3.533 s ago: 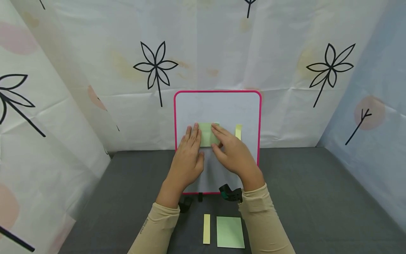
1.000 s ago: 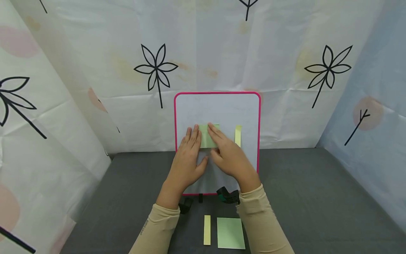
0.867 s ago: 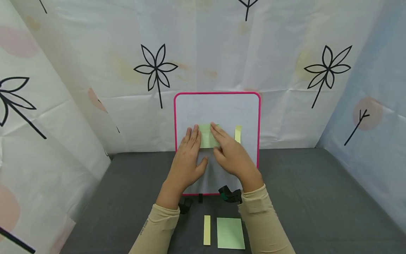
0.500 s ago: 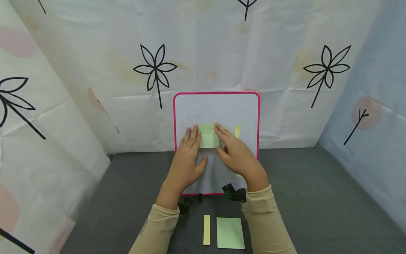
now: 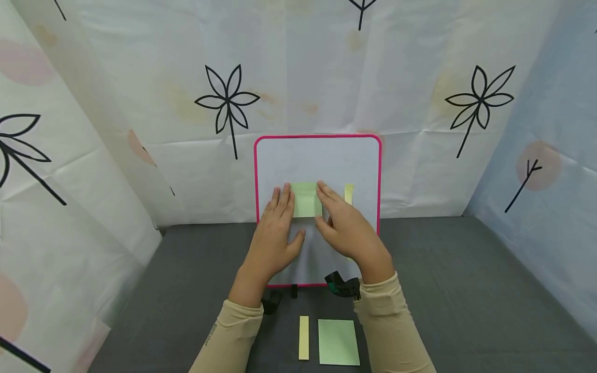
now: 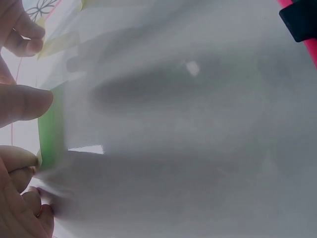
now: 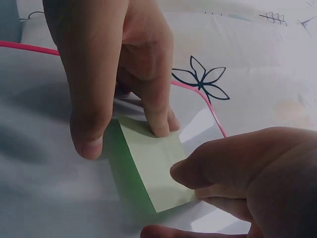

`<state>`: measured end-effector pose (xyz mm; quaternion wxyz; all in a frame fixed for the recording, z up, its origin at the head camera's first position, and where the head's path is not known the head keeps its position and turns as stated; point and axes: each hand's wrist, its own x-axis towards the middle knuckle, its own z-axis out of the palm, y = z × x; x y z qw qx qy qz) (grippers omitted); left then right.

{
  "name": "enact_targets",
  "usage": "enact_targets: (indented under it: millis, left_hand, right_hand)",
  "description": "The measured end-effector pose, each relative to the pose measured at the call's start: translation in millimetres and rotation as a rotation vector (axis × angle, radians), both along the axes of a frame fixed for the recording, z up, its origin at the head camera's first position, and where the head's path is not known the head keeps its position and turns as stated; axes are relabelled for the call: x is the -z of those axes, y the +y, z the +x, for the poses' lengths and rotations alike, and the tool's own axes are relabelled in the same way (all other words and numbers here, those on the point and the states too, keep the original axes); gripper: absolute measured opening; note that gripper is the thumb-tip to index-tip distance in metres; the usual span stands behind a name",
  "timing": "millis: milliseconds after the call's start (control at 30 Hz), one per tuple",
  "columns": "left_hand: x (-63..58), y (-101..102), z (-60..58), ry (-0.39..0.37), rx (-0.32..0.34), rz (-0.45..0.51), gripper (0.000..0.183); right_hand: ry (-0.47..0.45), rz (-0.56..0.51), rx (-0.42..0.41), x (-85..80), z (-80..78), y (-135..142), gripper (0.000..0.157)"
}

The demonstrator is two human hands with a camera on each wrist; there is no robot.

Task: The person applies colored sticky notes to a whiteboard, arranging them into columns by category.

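A pale green sticky note (image 5: 306,200) lies on a white board (image 5: 319,158) with a pink rim. My left hand (image 5: 275,233) rests flat at the note's left edge, fingers straight and together, thumb spread away. At the right edge, the extended fingertips of my right hand (image 5: 349,228) touch the note near its top corner. Its thumb is near the lower right corner. In the right wrist view the lower edge of the sticky note (image 7: 153,163) stands off the board, with a green shadow beneath. A yellow paper strip (image 5: 349,194) on the board is partly hidden behind my right hand.
A second yellow strip (image 5: 303,338) and a larger green sticky pad (image 5: 339,342) lie on the dark grey table (image 5: 448,290), in front of the board. A small black clip (image 5: 294,291) sits at the board's bottom rim. Patterned white cloth (image 5: 317,77) encloses the back and sides.
The fingers of my right hand slid from the middle of the green note out to its right edge, uncovering more of it. My left hand has stayed in place.
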<state>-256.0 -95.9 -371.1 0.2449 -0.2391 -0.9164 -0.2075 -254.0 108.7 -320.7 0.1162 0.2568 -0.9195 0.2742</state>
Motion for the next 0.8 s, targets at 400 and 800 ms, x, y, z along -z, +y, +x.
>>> enact_targets:
  millis: [400,800]
  left_hand:
    - [-0.6,0.1,0.3,-0.003,0.006,0.009,0.085]
    - [-1.5,0.9,0.5,-0.013,0.000,0.002,0.087]
  right_hand:
    - [-0.039,0.031,-0.007,-4.6,6.0,-0.3,0.066]
    - [-0.040,0.068,0.009,-4.1,5.6,-5.0,0.066]
